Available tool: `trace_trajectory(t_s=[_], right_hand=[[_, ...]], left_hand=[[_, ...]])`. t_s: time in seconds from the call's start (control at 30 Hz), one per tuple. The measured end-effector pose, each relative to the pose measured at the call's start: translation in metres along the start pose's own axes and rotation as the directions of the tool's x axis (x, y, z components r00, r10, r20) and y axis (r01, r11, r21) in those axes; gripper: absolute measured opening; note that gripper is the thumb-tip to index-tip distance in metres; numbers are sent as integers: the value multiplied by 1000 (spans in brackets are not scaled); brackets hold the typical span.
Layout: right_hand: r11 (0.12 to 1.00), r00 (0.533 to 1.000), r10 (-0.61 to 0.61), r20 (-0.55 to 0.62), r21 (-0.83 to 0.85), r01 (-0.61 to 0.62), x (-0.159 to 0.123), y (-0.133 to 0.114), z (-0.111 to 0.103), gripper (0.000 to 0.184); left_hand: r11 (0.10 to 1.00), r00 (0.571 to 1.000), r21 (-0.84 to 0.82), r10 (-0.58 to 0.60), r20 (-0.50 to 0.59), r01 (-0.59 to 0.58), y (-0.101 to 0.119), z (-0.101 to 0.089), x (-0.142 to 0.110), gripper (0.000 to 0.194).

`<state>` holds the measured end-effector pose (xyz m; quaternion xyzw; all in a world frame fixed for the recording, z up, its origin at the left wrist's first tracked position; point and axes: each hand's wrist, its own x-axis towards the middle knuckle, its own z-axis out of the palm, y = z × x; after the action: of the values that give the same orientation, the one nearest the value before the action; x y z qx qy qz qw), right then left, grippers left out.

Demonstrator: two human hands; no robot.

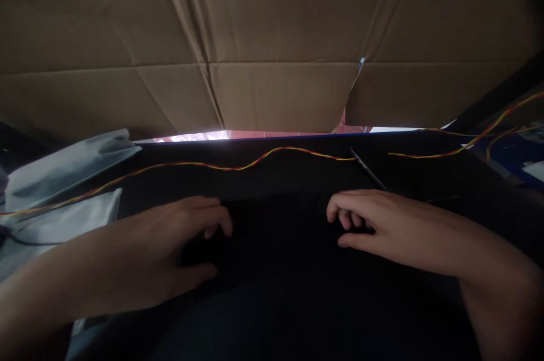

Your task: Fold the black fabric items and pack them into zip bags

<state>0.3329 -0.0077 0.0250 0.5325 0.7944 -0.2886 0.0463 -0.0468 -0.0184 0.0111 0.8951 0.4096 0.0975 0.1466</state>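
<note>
Over the dark surface [263, 179], my left hand [182, 242] is half curled, thumb apart from the fingers, with nothing visible in it. Opposite it, my right hand [369, 219] has bent fingers and a gap above the thumb; nothing shows in its grip. Beyond both hands runs a twisted red and yellow wire [238, 168] across the surface. A thin grey rod-like piece [369, 169] lies slanted just behind my right hand, its near end hidden by that hand. Dim light hides detail between the hands.
A creased cardboard sheet [272, 21] rises behind the surface, with a bright gap under it. Translucent plastic bags [72, 168] lie at the left, near a dark cable [34, 243]. Another length of red and yellow wire [476, 140] and a blue item [514, 151] are at the right.
</note>
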Motion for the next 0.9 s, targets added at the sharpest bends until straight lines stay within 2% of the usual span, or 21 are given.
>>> trace_trajectory(t_s=[0.07, 0.13, 0.2, 0.33, 0.43, 0.53, 0.6, 0.67, 0.77, 0.9], right_hand=[[999, 995, -37, -91, -18, 36, 3, -1, 6, 20], [998, 986, -61, -153, -31, 57, 5, -1, 12, 25], [998, 982, -60, -178, -22, 56, 7, 1, 15, 29], [999, 989, -11, -148, 33, 16, 10, 3, 8, 31], [997, 982, 30, -189, 72, -17, 12, 5, -4, 25], [994, 929, 105, -356, 7, -110, 13, 14, -10, 26], [985, 907, 131, -400, -55, -166, 14, 22, -11, 24], [980, 920, 134, -368, -86, -177, 15, 30, -9, 24], [980, 953, 162, -256, -68, -185, 15, 37, -4, 28], [973, 966, 218, -135, -48, -226, 15, 37, -4, 34]], left_hand=[[998, 996, 6, 65, 62, -66, 14, -1, 19, 14], [989, 990, 42, 139, -1, -139, 26, 6, 35, 11], [974, 976, 88, 212, -49, -207, 33, 20, 45, 13], [950, 955, 102, 291, 57, -296, 27, 46, 52, 16], [960, 952, 9, 275, 134, -278, 20, 47, 52, 22], [972, 957, -40, 235, 173, -231, 16, 37, 50, 27], [979, 959, -45, 205, 197, -200, 13, 32, 49, 29], [986, 964, -54, 165, 210, -157, 10, 30, 48, 26], [992, 974, -99, 94, 206, -75, 2, 29, 44, 6], [989, 956, -147, 38, 289, 5, -7, 21, 37, 9]])
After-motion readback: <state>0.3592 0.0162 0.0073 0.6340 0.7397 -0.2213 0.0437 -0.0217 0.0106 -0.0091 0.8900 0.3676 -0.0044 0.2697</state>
